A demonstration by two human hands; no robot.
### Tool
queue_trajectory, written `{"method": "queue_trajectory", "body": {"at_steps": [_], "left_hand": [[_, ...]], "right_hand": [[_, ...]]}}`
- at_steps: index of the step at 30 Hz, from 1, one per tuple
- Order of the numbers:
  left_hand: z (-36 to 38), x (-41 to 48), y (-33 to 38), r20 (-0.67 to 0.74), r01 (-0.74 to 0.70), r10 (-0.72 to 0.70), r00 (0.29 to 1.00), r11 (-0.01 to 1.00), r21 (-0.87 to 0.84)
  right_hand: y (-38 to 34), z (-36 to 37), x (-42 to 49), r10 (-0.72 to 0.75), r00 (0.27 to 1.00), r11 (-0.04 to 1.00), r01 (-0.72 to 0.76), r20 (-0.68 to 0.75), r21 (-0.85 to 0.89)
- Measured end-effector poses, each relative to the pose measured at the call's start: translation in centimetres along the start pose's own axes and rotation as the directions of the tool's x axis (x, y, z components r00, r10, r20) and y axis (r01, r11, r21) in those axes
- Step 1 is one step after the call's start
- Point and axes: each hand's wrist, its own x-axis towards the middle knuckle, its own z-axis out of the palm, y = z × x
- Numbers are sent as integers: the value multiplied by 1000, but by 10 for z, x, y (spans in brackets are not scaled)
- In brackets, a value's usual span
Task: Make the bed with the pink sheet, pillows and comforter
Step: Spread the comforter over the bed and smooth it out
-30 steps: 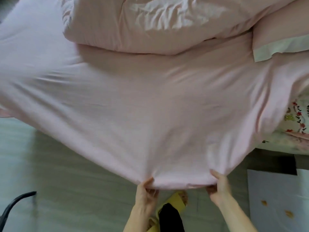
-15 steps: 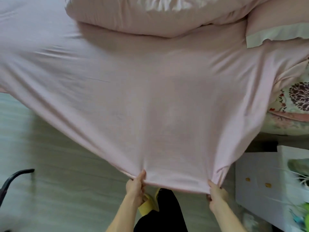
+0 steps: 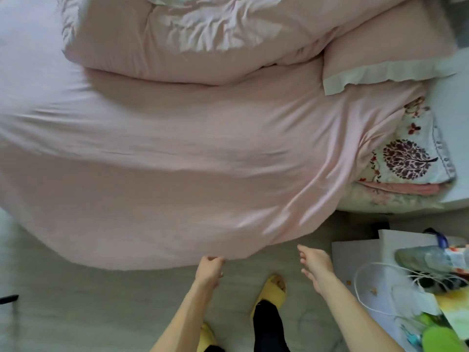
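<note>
Head view: pink sheet (image 3: 177, 174), loose w/ creases (rt side)

Comforter (image 3: 177, 39), pillow (image 3: 380, 52) on sheet (image 3: 177, 161)

Pale floor (image 3: 76, 313), white cabinet (image 3: 355, 260) at right.

Pale floor (image 3: 88, 308). Yellow slipper (image 3: 272, 292) on it, second slipper (image 3: 206, 336) at bottom edge. Floral quilt (image 3: 408, 158) at right. White cabinet (image 3: 355, 252) lower right, white cord (image 3: 360, 275) looped on top beside blurred clutter. Black object (image 3: 9, 298) at left edge.
</note>
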Motion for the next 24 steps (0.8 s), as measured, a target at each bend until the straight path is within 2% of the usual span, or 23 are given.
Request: {"method": "queue_trajectory", "body": {"at_steps": [3, 6, 10, 12, 15, 17, 19, 21, 24], "left_hand": [[61, -10, 78, 100, -171, 164, 981, 983, 63], [120, -11, 148, 142, -269, 250, 958, 953, 136], [203, -9, 225, 195, -436, 392, 899, 836, 334], [243, -10, 253, 234, -528, 474, 849, 735, 425], [298, -8, 282, 308, -647, 601, 738, 497, 578], [332, -6, 295, 374, -678, 648, 663, 310, 666], [360, 2, 301, 410, -661, 667, 622, 168, 731], [381, 15, 306, 415, -615, 665, 621, 86, 784], [393, 28, 308, 426, -585, 665, 613, 21, 811]], "right_hand": [[-60, -40, 25, -103, 995, 995, 103, -5, -4], [-115, -77, 50, -187, 982, 982, 188, -19, 9], [-185, -128, 96, -261, 965, 965, 262, -19, 16], [-214, -150, 123, -281, 959, 959, 282, -35, 31], [-247, -170, 156, -321, 947, 945, 321, -3, 60], [-259, -178, 178, -316, 947, 948, 313, 56, 62], [-266, -180, 196, -314, 939, 949, 303, 142, 93], [-270, -177, 215, -314, 930, 947, 293, 191, 133], [-275, -172, 228, -306, 943, 950, 294, 133, 104]]}}
